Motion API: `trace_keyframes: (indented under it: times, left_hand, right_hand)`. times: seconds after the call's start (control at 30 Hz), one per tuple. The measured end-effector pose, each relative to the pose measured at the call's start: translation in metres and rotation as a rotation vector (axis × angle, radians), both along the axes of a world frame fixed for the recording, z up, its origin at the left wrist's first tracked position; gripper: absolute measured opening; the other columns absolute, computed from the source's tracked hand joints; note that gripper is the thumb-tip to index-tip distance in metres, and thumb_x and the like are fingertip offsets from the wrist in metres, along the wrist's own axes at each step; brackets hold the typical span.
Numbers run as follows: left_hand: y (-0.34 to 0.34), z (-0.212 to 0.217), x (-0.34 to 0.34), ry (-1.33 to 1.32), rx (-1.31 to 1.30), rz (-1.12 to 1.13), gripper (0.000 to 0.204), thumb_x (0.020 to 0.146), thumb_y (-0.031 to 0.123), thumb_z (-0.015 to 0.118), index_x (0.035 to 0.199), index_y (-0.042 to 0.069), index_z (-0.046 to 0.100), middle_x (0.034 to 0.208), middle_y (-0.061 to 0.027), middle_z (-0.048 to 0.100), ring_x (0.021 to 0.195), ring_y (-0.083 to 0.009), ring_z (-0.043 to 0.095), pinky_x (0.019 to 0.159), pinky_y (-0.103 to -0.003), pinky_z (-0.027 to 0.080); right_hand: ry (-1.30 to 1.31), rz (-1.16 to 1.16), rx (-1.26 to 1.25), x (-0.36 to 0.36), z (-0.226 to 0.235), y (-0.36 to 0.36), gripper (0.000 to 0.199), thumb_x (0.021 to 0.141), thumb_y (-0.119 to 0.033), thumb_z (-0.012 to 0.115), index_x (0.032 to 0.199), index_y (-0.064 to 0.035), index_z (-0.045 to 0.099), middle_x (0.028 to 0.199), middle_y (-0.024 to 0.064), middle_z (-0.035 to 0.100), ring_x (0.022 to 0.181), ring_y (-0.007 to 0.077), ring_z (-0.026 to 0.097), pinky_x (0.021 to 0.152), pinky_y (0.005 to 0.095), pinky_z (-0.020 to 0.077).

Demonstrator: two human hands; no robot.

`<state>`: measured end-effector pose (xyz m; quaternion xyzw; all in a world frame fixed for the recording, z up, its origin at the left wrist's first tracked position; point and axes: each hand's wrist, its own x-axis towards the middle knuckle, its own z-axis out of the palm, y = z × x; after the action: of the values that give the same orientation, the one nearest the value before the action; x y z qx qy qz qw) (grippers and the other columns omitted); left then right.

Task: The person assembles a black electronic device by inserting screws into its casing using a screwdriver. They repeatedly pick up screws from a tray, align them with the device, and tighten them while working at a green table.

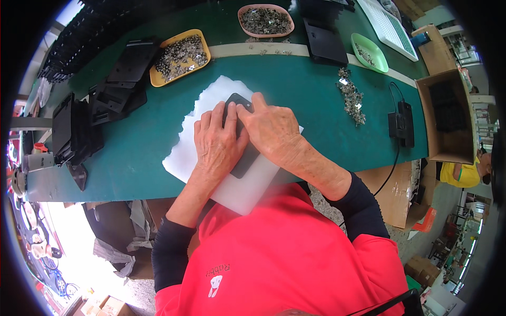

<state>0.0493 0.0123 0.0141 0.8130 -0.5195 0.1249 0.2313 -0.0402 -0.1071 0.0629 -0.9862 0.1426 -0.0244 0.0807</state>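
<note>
A long black plate [245, 167] with rounded corners lies on a white foam sheet [182, 155] at the table's near edge. My left hand [219, 142] rests over the plate's left side, fingers stretched out and lying on its surface. At the plate's far end, my right hand [274, 131] has its thumb and curled index finger close together near a corner. Whatever is between those fingertips is hidden. Both hands cover much of the plate's middle.
Small metal parts fill a yellow tray [153, 78], a pink bowl [241, 21] and a green tray [380, 67]. More metal parts [350, 97] lie loose at right. Black panels [126, 66] pile up at left. A black power adapter [401, 125] stands beside a cardboard box [450, 150].
</note>
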Motion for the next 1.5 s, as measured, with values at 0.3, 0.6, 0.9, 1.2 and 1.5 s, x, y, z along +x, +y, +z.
trace_keyframes:
  times: [0.3,0.6,0.9,1.2,1.5]
  left_hand:
    - [-0.002,-0.002,-0.002,-0.049,0.071,0.011,0.05,0.079,0.027,0.072,0.118,-0.002,0.063,0.121,-0.0166,0.057,0.098,-0.0309,0.057,0.079,-0.039,0.047]
    - [-0.004,-0.002,-0.012,-0.012,0.07,0.079,0.052,0.08,0.031,0.073,0.118,-0.002,0.063,0.124,-0.0163,0.056,0.095,-0.0303,0.056,0.075,-0.04,0.046]
    - [-0.005,-0.007,-0.02,-0.09,0.064,0.101,0.051,0.081,0.03,0.072,0.121,-0.001,0.063,0.137,-0.0097,0.053,0.095,-0.0314,0.056,0.077,-0.04,0.044]
    - [-0.002,-0.011,-0.022,-0.087,0.034,0.071,0.046,0.081,0.024,0.073,0.125,0.023,0.062,0.139,-0.0107,0.051,0.101,-0.0362,0.055,0.082,-0.044,0.044]
    - [-0.003,-0.014,-0.025,0.011,-0.003,0.05,0.044,0.081,0.019,0.073,0.124,0.022,0.064,0.143,-0.0118,0.047,0.107,-0.0413,0.049,0.088,-0.049,0.041]
  right_hand:
    - [-0.174,-0.091,0.121,-0.035,-0.004,-0.022,0.023,0.086,-0.009,0.06,0.109,-0.0071,0.063,0.085,0.016,0.062,0.074,0.0358,0.066,0.064,0.0419,0.0551]
    - [-0.09,-0.049,0.007,-0.05,-0.004,-0.019,0.029,0.088,-0.006,0.056,0.115,-0.0096,0.066,0.08,0.0144,0.065,0.07,0.0329,0.067,0.059,0.0412,0.0544]
    - [-0.078,-0.048,0.016,-0.048,-0.005,-0.015,0.033,0.087,-0.005,0.056,0.118,-0.0107,0.066,0.078,0.0132,0.067,0.066,0.0305,0.067,0.057,0.0399,0.0537]
    - [-0.07,-0.028,0.027,-0.047,-0.002,-0.018,0.036,0.085,-0.003,0.056,0.119,-0.0098,0.065,0.08,0.013,0.068,0.067,0.03,0.068,0.057,0.0387,0.0537]
    - [0.088,0.037,-0.112,-0.034,0.012,-0.011,0.039,0.079,-0.005,0.059,0.117,-0.0031,0.064,0.08,0.0142,0.067,0.065,0.0281,0.068,0.057,0.0374,0.0545]
